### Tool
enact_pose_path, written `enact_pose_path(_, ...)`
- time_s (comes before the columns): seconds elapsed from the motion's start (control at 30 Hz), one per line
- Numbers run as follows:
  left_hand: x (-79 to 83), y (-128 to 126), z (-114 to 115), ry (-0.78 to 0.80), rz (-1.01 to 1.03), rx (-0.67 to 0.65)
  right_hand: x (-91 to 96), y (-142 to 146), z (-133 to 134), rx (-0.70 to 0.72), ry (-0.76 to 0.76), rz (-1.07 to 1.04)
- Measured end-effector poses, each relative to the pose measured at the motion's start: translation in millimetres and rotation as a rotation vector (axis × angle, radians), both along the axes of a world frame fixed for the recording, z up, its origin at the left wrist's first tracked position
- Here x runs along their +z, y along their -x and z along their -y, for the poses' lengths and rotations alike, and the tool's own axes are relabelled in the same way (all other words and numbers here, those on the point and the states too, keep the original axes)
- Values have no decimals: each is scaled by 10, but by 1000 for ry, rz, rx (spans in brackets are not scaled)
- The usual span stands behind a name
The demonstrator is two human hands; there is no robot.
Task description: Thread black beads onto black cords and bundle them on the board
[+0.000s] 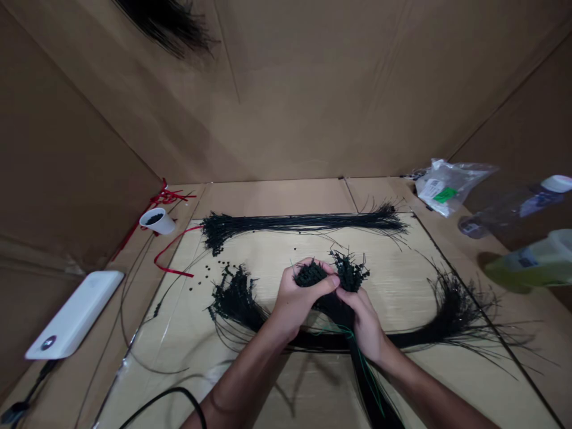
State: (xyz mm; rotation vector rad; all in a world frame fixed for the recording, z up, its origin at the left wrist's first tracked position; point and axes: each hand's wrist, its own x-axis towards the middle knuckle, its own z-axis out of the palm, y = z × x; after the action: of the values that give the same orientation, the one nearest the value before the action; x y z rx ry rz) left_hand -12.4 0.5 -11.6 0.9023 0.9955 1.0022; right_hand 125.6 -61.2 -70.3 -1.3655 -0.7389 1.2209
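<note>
My left hand (297, 295) and my right hand (364, 316) are both closed around the upper end of a bundle of thin black wires (364, 369). Its knobbly, dark-tipped top splits into two clumps, one in each hand, with my thumbs close together between them. Green thread loops round the bundle below my hands, and its lower part runs off the bottom edge. Behind my wrists, a second black wire bundle (415, 339) lies crosswise, its knobbly end at left and loose ends fanned out at right. Farther back lies a straight, thinner bundle (290, 223).
At left stand a white cup (157, 220) holding dark bits and a white power bank (75, 316) with a cable. Red cord (167, 268) and small black bits are scattered nearby. At right are a plastic bag (447, 185), a clear bottle (513, 208) and a container of yellowish liquid (531, 262). Cardboard walls surround the table.
</note>
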Motion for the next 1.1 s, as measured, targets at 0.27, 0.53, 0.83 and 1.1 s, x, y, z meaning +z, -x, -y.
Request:
enact_pose_path(0.27,-6,-7,-5,47,9,18,161,59,-62,59,0,55)
enact_pose_path(0.53,15,-33,-15,64,7,18,-140,-46,5,43,-54,43)
enact_pose_path(0.83,102,66,-50,44,-22,-135,-36,-32,23,102,-72,184)
enact_pose_path(1.1,59,48,-44,-25,-45,-132,-136,-38,29,83,-116,25)
